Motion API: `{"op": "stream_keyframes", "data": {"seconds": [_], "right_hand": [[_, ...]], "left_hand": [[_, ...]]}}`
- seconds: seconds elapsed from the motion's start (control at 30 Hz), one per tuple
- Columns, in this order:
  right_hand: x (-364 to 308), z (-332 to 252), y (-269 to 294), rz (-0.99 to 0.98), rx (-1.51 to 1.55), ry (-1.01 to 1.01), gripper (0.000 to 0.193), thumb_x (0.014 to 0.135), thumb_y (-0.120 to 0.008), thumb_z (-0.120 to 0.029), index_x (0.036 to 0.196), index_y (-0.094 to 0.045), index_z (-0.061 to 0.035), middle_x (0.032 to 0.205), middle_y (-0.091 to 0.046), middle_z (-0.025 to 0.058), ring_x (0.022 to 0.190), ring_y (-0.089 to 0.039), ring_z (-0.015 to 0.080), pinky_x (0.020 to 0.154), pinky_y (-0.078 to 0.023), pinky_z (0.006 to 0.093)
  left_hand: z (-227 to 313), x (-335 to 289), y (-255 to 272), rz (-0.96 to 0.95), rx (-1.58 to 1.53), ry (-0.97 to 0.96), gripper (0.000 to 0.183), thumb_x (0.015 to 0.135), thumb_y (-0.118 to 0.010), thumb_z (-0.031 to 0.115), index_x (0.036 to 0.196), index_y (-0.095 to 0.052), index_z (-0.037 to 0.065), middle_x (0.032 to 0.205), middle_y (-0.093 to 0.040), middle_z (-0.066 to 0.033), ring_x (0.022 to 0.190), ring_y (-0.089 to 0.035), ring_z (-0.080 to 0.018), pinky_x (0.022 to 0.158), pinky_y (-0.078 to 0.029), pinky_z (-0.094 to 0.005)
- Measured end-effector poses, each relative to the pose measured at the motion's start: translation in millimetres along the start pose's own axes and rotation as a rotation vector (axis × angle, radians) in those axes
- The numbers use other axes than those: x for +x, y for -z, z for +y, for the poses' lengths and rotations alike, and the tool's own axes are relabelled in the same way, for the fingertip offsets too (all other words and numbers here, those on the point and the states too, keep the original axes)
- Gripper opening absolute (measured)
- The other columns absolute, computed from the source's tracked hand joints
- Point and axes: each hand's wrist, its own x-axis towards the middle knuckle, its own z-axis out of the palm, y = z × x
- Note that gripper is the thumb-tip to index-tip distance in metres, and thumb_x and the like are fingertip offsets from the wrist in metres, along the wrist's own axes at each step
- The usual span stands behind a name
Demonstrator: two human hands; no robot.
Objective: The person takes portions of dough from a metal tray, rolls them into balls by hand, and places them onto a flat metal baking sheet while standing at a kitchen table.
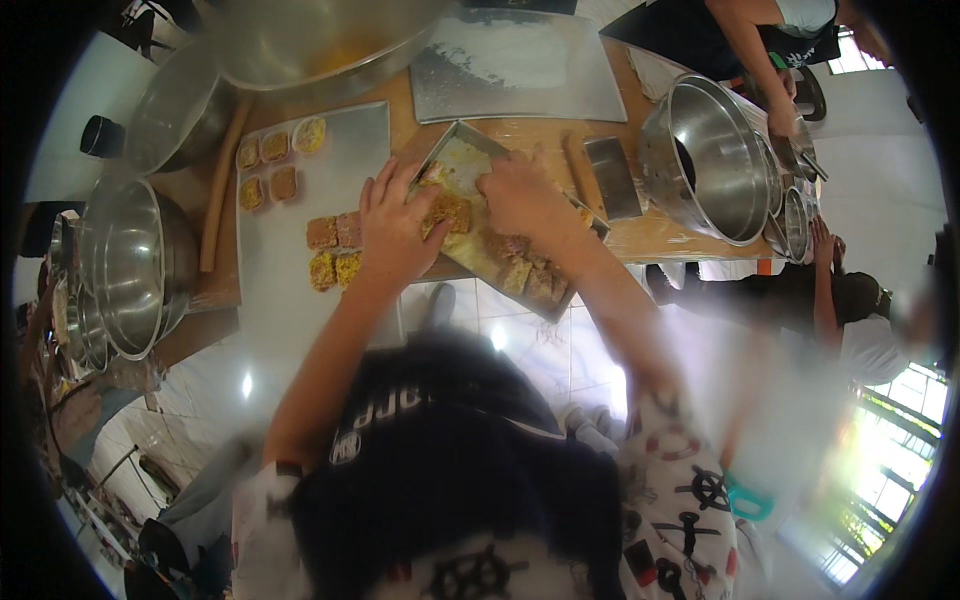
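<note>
A rectangular metal pan (457, 150) lies at a slant in front of me, with crumbs inside and several cut yellow-brown cake pieces (530, 278) at its near end. My left hand (398, 235) reaches over the pan's left side, its thumb and forefinger closed on a crumbly golden-brown cake piece (452, 211). Inside the pan, my right hand (528, 198) is closed with curled fingers beside that piece; what it holds, if anything, is hidden. Left of my left hand, small square cake pieces (322, 233) sit close together on a pale metal sheet (270, 270), partly covered by my wrist.
Several cupped pieces (274, 147) stand farther up the sheet. A rolling pin (225, 185) and steel bowls (128, 268) lie at left, a big bowl (330, 60) and floured tray (425, 85) behind. At right are a metal scraper (613, 178), a large bowl (710, 160) and other people's arms (750, 45).
</note>
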Motion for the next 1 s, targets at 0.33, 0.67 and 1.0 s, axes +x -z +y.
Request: {"op": "stream_keyframes", "data": {"seconds": [0.33,0.67,1.0], "right_hand": [[47,4,-16,0.143,0.267,-0.144,0.023,0.074,-0.062,-0.017,0.095,-0.068,-0.0077,0.094,-0.066,0.0173,0.088,-0.064,0.0322,0.08,-0.047,0.05],[45,10,-8,0.038,0.268,-0.248,0.025,0.077,-0.059,-0.019,0.095,-0.066,-0.0031,0.089,-0.066,0.0197,0.089,-0.064,0.0314,0.078,-0.05,0.0423],[28,-25,-33,0.172,0.186,-0.292,0.03,0.073,-0.065,-0.02,0.099,-0.059,-0.0062,0.097,-0.062,0.0153,0.092,-0.06,0.0321,0.075,-0.048,0.0431]], "left_hand": [[-3,-3,0,0.031,-0.069,0.015,0.043,0.066,-0.076,0.019,0.106,-0.063,0.01,0.129,-0.046,-0.0116,0.127,-0.035,-0.0361,0.102,-0.029,-0.0505],[-14,-8,3,0.075,-0.102,0.06,0.044,0.067,-0.075,0.014,0.109,-0.062,0.012,0.129,-0.046,-0.0131,0.125,-0.037,-0.0388,0.099,-0.034,-0.048],[-18,-14,2,0.124,-0.116,0.036,0.044,0.068,-0.074,0.013,0.11,-0.061,0.011,0.129,-0.046,-0.0119,0.124,-0.039,-0.0403,0.098,-0.036,-0.049]]}}
